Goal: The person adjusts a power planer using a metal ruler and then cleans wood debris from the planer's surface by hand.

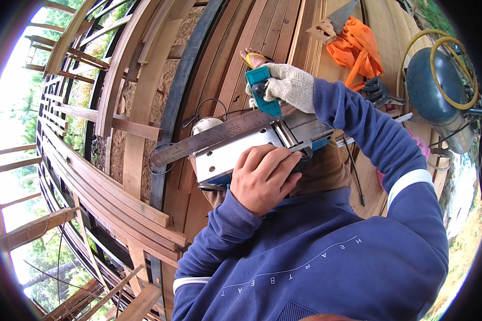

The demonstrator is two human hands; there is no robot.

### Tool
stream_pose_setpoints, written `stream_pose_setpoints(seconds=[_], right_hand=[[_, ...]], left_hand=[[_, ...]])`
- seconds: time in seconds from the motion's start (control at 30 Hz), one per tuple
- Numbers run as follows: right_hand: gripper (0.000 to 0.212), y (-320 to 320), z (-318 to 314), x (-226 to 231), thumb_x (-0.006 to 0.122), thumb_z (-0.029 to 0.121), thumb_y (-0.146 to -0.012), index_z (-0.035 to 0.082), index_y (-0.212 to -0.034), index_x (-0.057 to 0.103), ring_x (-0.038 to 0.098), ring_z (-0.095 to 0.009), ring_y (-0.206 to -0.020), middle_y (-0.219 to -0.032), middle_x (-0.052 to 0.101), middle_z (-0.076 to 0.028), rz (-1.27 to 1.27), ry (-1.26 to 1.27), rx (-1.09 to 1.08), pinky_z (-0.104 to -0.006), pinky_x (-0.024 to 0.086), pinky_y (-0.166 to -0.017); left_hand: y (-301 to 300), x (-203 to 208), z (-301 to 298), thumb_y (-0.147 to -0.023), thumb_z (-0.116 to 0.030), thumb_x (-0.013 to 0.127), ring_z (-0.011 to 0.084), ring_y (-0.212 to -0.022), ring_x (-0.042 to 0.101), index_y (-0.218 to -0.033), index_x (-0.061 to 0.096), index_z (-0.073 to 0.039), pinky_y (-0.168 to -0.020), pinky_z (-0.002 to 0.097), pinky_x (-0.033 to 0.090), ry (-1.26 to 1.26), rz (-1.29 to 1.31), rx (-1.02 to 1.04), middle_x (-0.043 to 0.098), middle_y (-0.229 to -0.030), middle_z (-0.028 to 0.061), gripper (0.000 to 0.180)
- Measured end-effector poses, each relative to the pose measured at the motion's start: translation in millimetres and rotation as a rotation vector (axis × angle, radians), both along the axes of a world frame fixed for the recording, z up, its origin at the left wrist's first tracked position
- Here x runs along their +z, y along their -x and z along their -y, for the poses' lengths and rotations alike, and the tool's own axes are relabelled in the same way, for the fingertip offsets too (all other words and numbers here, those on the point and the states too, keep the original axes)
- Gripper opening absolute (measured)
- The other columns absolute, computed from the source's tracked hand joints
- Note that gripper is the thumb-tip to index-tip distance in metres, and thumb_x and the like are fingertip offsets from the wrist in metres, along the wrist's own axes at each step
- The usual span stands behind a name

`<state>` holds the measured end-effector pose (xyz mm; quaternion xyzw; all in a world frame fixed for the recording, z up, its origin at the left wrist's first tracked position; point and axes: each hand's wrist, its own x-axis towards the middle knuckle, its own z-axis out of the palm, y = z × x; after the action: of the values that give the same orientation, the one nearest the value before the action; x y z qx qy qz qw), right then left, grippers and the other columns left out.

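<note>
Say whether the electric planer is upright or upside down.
Upside down: the planer's flat silver sole, with a slot across it, faces up.

An open-air carpentry site: left of the long black beam (183, 85) lie stacked planks (112, 195) and timber framing (40, 226), with greenery (44, 249) beyond; right of that beam are reddish boards (246, 37), a power planer (219, 150), a handsaw (341, 18) and a dark tank (420, 80)
</note>
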<state>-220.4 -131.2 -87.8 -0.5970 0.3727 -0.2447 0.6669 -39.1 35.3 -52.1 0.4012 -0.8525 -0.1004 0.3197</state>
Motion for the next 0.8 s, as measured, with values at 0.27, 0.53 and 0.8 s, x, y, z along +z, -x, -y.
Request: stream_pose_setpoints(seconds=[0.27, 0.53, 0.8], right_hand=[[0.034, 0.2, 1.8, -2.8, 0.051, 0.003, -0.101, 0.004, -0.134, 0.059, 0.064, -0.011, -0.096, -0.113, 0.069, -0.004, -0.045, 0.004, 0.001, -0.0286, 0.056, -0.092], [0.035, 1.1, 2.6, -10.2, 0.052, 0.003, -0.101, 0.005, -0.135, 0.060, 0.065, -0.012, -0.096, -0.113, 0.071, -0.004, 0.006, -0.014, 0.003, -0.0275, 0.056, -0.088], [0.035, -0.7, 0.1, -1.6, 0.051, 0.004, -0.101, 0.007, -0.135, 0.060, 0.063, -0.010, -0.092, -0.113, 0.069, -0.001, -0.016, -0.009, -0.014, -0.0273, 0.057, -0.086]], left_hand=[[-0.1, -0.4, -0.4, -0.068, -0.022, 0.089, 0.0232, -0.102, 0.063, -0.111, 0.076, -0.015, -0.088, 0.0390, 0.054, 0.003, 0.008, 0.002, 0.066, -0.110, -0.0003, 0.046], [0.0, -1.1, -0.4, -0.067, -0.022, 0.089, 0.0226, -0.101, 0.064, -0.112, 0.076, -0.015, -0.087, 0.0386, 0.054, 0.012, 0.002, 0.000, 0.066, -0.109, -0.0005, 0.047], [-0.2, -0.4, -0.5, -0.071, -0.022, 0.087, 0.0219, -0.102, 0.063, -0.114, 0.075, -0.015, -0.089, 0.0391, 0.053, 0.001, 0.010, -0.001, 0.065, -0.110, -0.0008, 0.046]])
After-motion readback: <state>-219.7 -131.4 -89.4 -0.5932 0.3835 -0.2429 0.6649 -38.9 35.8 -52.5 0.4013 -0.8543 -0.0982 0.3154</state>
